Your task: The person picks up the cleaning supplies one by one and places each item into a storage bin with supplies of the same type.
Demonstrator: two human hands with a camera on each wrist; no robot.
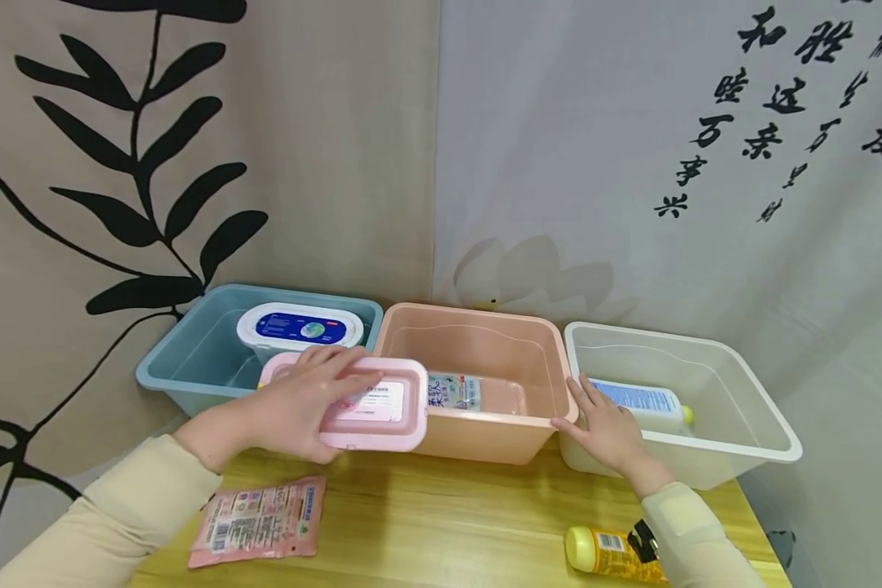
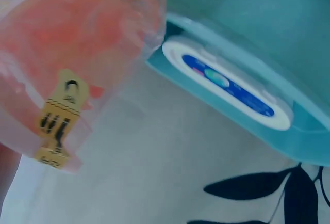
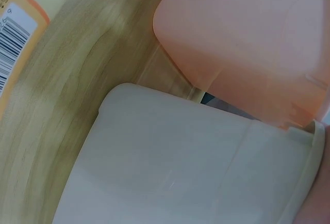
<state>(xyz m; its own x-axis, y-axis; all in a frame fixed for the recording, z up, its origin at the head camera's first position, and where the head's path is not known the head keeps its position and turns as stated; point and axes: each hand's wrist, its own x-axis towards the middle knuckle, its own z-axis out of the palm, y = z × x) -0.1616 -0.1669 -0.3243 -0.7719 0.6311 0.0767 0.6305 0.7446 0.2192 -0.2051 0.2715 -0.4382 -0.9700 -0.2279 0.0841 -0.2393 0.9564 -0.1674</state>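
Observation:
My left hand (image 1: pixel 305 404) grips a pink lidded box (image 1: pixel 404 392) with a white label, raised before the blue and peach bins. In the left wrist view, the pink box (image 2: pixel 87 33) shows a clear plastic wrap and a yellow tag. Behind it, a white tub (image 1: pixel 301 325) with a dark blue label sits in the blue bin (image 1: pixel 191 347). My right hand (image 1: pixel 610 429) rests with extended fingers at the adjoining rims of the peach bin (image 1: pixel 485 437) and the white bin (image 1: pixel 706 449). Its fingertips are mostly out of sight in the right wrist view.
A pink printed packet (image 1: pixel 260 523) lies on the wooden table (image 1: pixel 426 523) at front left. By the right forearm lies a yellow-capped bottle (image 1: pixel 610 555). A clear package (image 1: pixel 453 392) is in the peach bin, and a white and blue bottle (image 1: pixel 643 406) in the white bin. Curtains hang behind.

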